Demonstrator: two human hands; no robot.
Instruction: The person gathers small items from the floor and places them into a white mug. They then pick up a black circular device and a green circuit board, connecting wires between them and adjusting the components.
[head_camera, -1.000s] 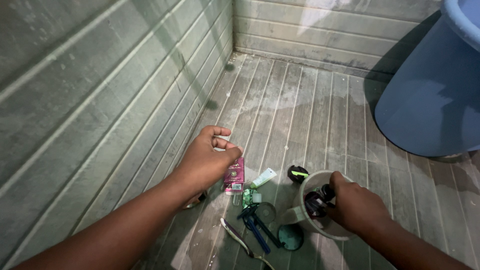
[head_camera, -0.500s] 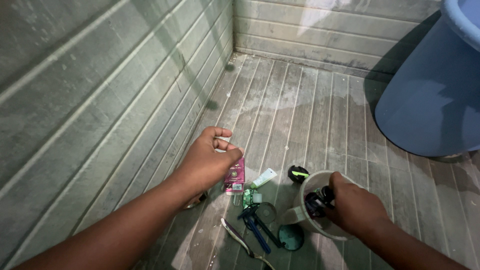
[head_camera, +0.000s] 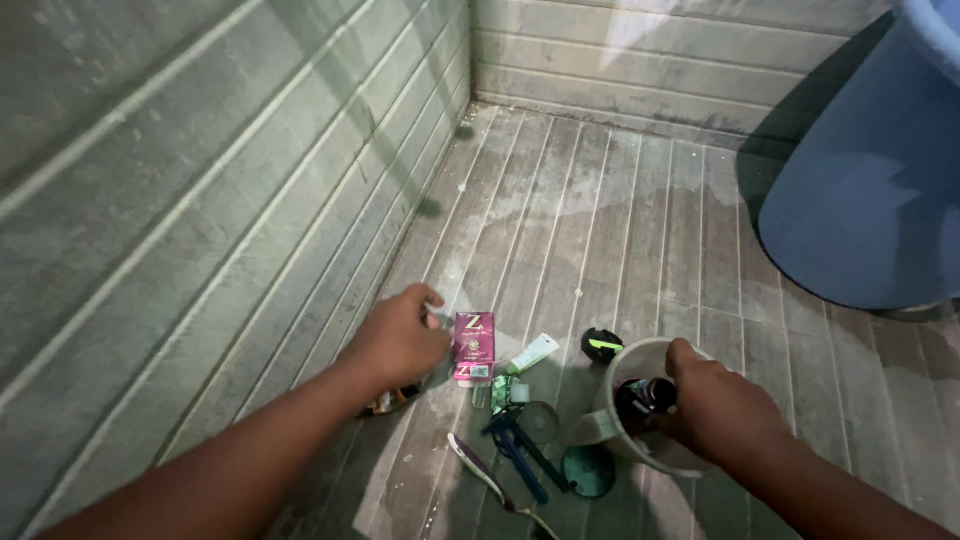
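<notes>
The left hand (head_camera: 400, 335) hovered low over the tiled floor (head_camera: 600, 210), its grip narrow, fingers curled loosely and holding nothing that showed, just beside a small magenta carton (head_camera: 473, 345). That carton lay flat on the floor, a slim upright-format box with a paler panel at its lower end, close to the grey wall (head_camera: 200, 200). The right hand (head_camera: 715, 410) gripped the rim of a white plastic mug (head_camera: 625, 405), thumb on the lip and fingers folded inside against dark items (head_camera: 645, 395) standing in it; what they were could not be told. Beside the carton lay a small white and green tube (head_camera: 531, 353), a black cap with a green stripe (head_camera: 601, 345), blue razors (head_camera: 515, 450) and a round dark green lid (head_camera: 588, 472). A large blue bucket (head_camera: 860, 190) stood well apart at the right.
</notes>
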